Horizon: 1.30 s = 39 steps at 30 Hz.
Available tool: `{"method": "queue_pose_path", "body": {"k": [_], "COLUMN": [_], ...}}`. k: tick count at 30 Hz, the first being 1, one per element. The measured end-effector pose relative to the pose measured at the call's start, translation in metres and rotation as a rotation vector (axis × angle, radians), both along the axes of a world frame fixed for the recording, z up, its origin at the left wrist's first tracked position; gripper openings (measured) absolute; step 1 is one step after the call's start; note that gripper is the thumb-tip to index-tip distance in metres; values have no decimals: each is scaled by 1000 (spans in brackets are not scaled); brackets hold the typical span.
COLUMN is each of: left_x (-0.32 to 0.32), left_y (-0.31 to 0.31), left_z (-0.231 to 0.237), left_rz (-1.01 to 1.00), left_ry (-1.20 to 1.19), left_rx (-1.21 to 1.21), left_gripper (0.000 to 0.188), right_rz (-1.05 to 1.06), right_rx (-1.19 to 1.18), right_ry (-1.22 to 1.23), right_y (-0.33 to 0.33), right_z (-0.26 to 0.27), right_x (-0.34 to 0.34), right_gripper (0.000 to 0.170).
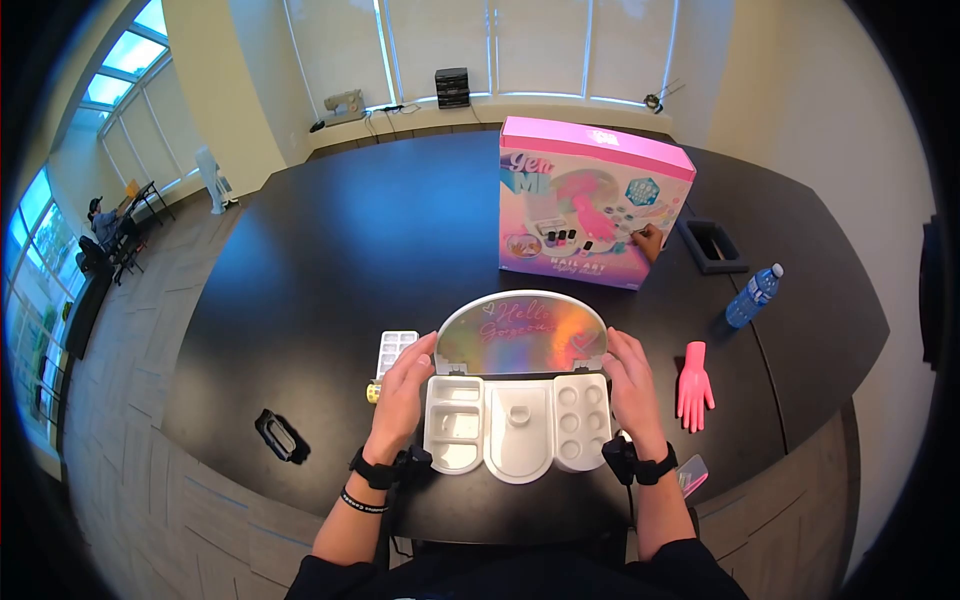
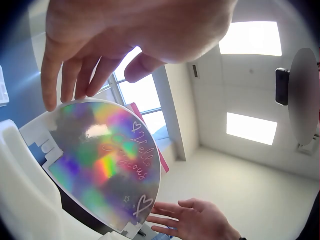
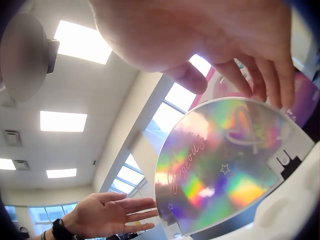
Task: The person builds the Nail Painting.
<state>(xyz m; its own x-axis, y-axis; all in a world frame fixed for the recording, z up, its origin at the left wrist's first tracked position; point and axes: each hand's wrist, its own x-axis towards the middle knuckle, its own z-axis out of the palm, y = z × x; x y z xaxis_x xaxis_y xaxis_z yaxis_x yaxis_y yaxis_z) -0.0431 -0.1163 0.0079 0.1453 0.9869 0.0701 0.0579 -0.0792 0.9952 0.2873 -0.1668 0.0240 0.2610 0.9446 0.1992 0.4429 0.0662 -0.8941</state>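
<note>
A rounded holographic panel [image 1: 520,345], lettered "Hello Gorgeous" with a white rim, stands raised at the back of a white plastic tray [image 1: 549,425]. The tray has three oblong wells on the left, a rounded middle section with a small raised holder, and several round wells on the right. My left hand [image 1: 400,398] is at the panel's left edge, fingers extended with their tips at the rim. Mirroring it, my right hand [image 1: 632,390] lies along the right edge, its fingers lightly bent. In both wrist views the thumbs stay away from the panel [image 2: 102,160].
Behind the panel stands a pink nail art box [image 1: 590,210]. To the right are a pink model hand [image 1: 693,390], a water bottle [image 1: 753,297] and a dark square tray [image 1: 712,247]. A small white compartment tray [image 1: 397,350] and a black object [image 1: 280,437] lie left.
</note>
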Motion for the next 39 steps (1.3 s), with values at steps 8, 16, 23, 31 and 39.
{"method": "queue_pose_path", "body": {"k": [8,16,23,31,39], "left_x": [0,-2,-2,-6,-6], "left_y": [0,-5,-7,-7,-9], "left_z": [-16,-16,-17,-27,-30], "left_rz": [18,-11,1,2,8], "left_ry": [36,164,170,191,184], "left_rx": [81,112,119,142,132], "left_gripper": [46,45,44,44,43], "right_rz": [-8,-4,4,7,12], "right_rx": [-32,8,22,33,9], "right_ry": [-17,-14,-5,-4,4], "right_y": [-9,-11,-12,-15,-15], "right_z": [-11,-26,-28,-29,-35], "right_x": [0,2,1,-2,0], "right_gripper": [51,49,46,45,45]}}
